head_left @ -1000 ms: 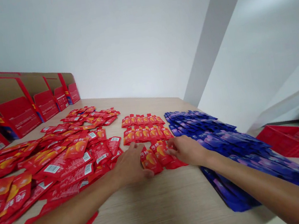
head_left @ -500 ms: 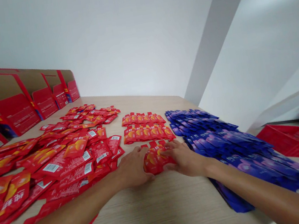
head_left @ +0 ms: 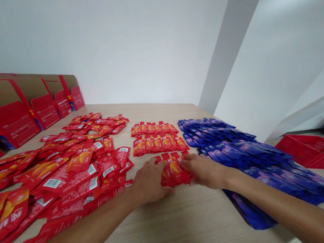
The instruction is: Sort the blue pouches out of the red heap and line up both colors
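Observation:
My left hand (head_left: pixel 151 181) curls around the left end of a short overlapping row of red sachets (head_left: pixel 174 170) lying on the table, its thumb along their lower edge. At the opposite end my right hand (head_left: pixel 205 170) grips the same row, fingers bent over the outer sachets. Orange fruit pictures and white lettering show on the sachets between my hands; my fingers hide the outer ones. Just behind lie two neat rows of matching red sachets, a nearer row (head_left: pixel 159 143) and a farther row (head_left: pixel 152 129). Beside my right forearm are overlapping rows of blue-purple sachets (head_left: pixel 238 152).
A loose heap of red sachets (head_left: pixel 77 162) spreads across the left of the wooden table (head_left: pixel 168 232). Open red cardboard boxes (head_left: pixel 15 123) line the far left. A white wall (head_left: pixel 131 48) rises behind. Off the table's right side is a red basket (head_left: pixel 318 149).
My hands have moved slightly apart along the sachet row, the right hand shifting right and its fingers drawing back, so more of the middle sachets shows. The view has shifted slightly.

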Action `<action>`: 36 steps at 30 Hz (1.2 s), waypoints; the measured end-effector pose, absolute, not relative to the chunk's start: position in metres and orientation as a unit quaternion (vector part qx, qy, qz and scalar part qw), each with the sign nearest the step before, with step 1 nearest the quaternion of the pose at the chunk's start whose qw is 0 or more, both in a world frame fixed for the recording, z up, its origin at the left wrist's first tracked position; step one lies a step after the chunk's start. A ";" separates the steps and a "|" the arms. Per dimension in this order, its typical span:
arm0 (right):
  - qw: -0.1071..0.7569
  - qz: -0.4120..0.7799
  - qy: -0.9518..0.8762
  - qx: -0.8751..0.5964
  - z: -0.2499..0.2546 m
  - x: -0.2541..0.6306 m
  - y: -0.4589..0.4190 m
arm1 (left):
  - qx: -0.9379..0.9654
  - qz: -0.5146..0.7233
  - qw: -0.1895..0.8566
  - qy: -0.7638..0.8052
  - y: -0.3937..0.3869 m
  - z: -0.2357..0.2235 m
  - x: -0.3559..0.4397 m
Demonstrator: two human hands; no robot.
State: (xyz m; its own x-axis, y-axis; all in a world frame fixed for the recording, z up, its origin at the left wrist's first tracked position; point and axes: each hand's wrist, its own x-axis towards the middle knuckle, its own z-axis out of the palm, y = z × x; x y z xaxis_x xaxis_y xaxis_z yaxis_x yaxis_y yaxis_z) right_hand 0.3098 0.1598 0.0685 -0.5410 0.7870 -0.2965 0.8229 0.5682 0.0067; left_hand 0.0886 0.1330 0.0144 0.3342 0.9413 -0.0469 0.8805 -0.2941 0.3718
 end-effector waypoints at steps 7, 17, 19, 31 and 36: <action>0.114 -0.026 0.865 0.488 0.061 0.305 0.155 | 0.812 0.093 0.138 0.559 0.139 0.015 0.093; 0.105 -0.033 0.852 0.512 0.058 0.307 0.158 | 0.803 0.141 0.083 0.573 0.148 0.032 0.066; 0.090 -0.052 0.852 0.513 0.062 0.310 0.160 | 0.778 0.140 0.034 0.612 0.158 0.050 0.037; -0.014 -0.030 0.967 0.253 0.054 0.216 0.191 | 0.756 -0.032 0.069 0.650 0.144 0.072 -0.050; 0.012 0.092 0.977 0.191 0.040 0.141 0.223 | 0.769 -0.063 0.057 0.634 0.145 0.067 -0.036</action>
